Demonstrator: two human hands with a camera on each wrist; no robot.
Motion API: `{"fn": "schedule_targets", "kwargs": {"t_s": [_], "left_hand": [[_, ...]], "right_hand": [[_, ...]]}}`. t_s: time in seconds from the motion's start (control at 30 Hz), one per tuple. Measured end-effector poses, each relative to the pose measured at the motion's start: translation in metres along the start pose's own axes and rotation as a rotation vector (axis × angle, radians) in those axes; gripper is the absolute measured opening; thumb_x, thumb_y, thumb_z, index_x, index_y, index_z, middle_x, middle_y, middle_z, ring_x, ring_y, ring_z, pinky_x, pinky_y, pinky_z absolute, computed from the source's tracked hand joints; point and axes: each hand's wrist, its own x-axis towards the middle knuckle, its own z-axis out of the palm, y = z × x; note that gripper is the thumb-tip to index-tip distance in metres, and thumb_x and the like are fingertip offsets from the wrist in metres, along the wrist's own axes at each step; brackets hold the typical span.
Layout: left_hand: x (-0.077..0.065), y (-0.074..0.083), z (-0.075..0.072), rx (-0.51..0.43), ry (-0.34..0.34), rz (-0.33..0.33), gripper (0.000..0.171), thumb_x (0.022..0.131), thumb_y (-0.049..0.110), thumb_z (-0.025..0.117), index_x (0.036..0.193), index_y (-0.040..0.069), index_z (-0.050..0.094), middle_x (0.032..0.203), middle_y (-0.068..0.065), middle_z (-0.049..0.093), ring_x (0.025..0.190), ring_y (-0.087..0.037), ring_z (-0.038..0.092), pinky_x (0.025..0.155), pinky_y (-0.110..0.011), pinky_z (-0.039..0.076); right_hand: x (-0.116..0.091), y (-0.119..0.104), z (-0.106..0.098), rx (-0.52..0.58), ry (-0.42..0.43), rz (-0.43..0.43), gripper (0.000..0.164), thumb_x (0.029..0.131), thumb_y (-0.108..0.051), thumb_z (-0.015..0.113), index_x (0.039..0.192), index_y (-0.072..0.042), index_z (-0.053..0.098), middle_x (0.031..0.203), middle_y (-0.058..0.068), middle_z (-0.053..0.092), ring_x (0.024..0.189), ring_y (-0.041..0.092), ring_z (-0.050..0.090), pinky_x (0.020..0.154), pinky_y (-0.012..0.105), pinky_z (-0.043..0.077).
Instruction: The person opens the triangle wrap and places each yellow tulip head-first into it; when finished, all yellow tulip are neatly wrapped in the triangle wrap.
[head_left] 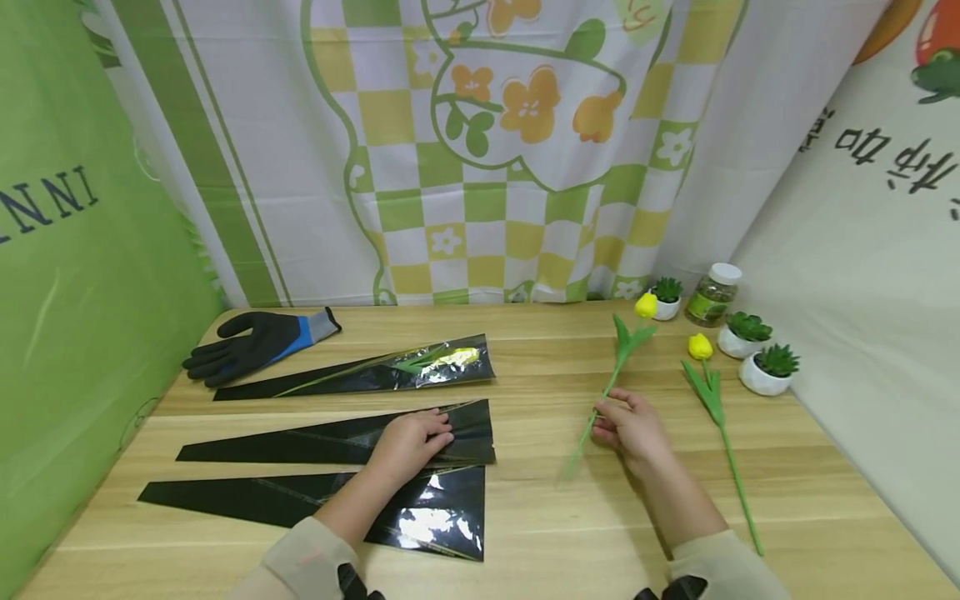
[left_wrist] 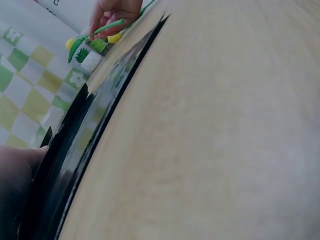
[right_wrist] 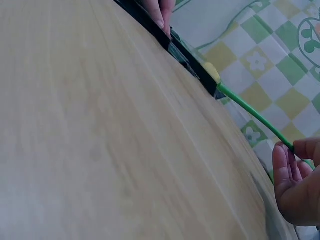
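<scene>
Pinching a tulip [head_left: 622, 350] by its stem, the right hand [head_left: 632, 427] hovers above the wooden table [head_left: 551, 417], pots [head_left: 765, 382] and another tulip [head_left: 712, 398] to its right. The left hand [head_left: 411, 440] rests, fingers relaxed, on the middle black sleeve [head_left: 300, 442], a checkered curtain [head_left: 487, 242] hanging beyond both hands.

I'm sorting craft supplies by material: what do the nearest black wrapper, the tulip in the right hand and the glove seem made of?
Black wrapper: probably thin plastic film, glossy, with sharp white reflections.
Tulip: likely plastic or foam, smooth, judging by uniform green and yellow.
Glove: perhaps rubber-coated fabric; matte black meets a grey cuff.
</scene>
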Motion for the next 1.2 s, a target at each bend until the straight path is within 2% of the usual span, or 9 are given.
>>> {"fn": "schedule_targets", "kwargs": {"t_s": [0.1,0.23,0.43,0.53,0.77,0.93,1.2], "left_hand": [[0.001,0.002,0.0,-0.007,0.028,-0.008,0.022,0.091,0.021,0.069,0.107,0.007,0.077,0.119,-0.007,0.072,0.121,-0.024,0.063,0.104,-0.044,0.05],[0.001,0.003,0.001,-0.039,0.08,-0.018,0.02,0.091,0.021,0.07,0.104,0.009,0.078,0.115,-0.006,0.073,0.117,-0.024,0.065,0.102,-0.043,0.051],[0.001,0.002,0.004,-0.15,0.141,-0.047,0.015,0.09,0.019,0.071,0.099,0.011,0.079,0.111,-0.005,0.075,0.109,-0.025,0.069,0.098,-0.043,0.054],[0.001,0.001,0.006,-0.183,0.16,-0.054,0.014,0.089,0.018,0.071,0.099,0.011,0.079,0.109,-0.004,0.075,0.107,-0.024,0.07,0.097,-0.043,0.054],[0.003,0.001,0.008,-0.231,0.184,-0.058,0.013,0.089,0.019,0.072,0.098,0.012,0.079,0.106,-0.003,0.076,0.105,-0.023,0.071,0.094,-0.042,0.055],[0.003,0.005,0.008,-0.274,0.184,-0.072,0.013,0.088,0.018,0.073,0.097,0.011,0.079,0.105,-0.004,0.076,0.104,-0.023,0.071,0.095,-0.042,0.055],[0.006,0.006,0.012,-0.249,0.187,-0.061,0.012,0.088,0.018,0.073,0.096,0.012,0.079,0.105,-0.003,0.076,0.105,-0.023,0.071,0.095,-0.041,0.055]], "right_hand": [[0.001,-0.001,0.007,0.034,0.008,-0.006,0.055,0.1,-0.009,0.052,0.145,0.005,0.024,0.091,-0.003,0.057,0.075,0.004,0.061,0.073,0.014,0.057],[0.002,-0.001,0.016,0.094,0.034,-0.018,0.05,0.1,-0.007,0.053,0.141,0.004,0.027,0.089,-0.004,0.062,0.074,0.002,0.063,0.073,0.014,0.057],[0.006,0.001,0.028,0.159,0.095,-0.043,0.033,0.098,-0.005,0.054,0.125,-0.004,0.034,0.087,-0.003,0.061,0.075,0.002,0.065,0.075,0.014,0.057],[0.009,0.002,0.034,0.188,0.113,-0.066,0.027,0.098,-0.004,0.053,0.117,-0.008,0.034,0.089,-0.002,0.061,0.076,0.003,0.066,0.076,0.015,0.058],[0.014,0.005,0.049,0.22,0.157,-0.098,0.024,0.097,-0.002,0.054,0.112,-0.007,0.036,0.086,-0.001,0.061,0.075,0.003,0.065,0.074,0.015,0.058],[0.016,0.011,0.062,0.229,0.144,-0.116,0.023,0.097,0.0,0.055,0.111,-0.004,0.037,0.085,0.0,0.063,0.073,0.003,0.065,0.07,0.015,0.058],[0.013,0.023,0.087,0.183,0.089,-0.11,0.024,0.096,0.002,0.054,0.112,0.001,0.037,0.092,0.009,0.062,0.077,0.007,0.066,0.072,0.016,0.058]]}}
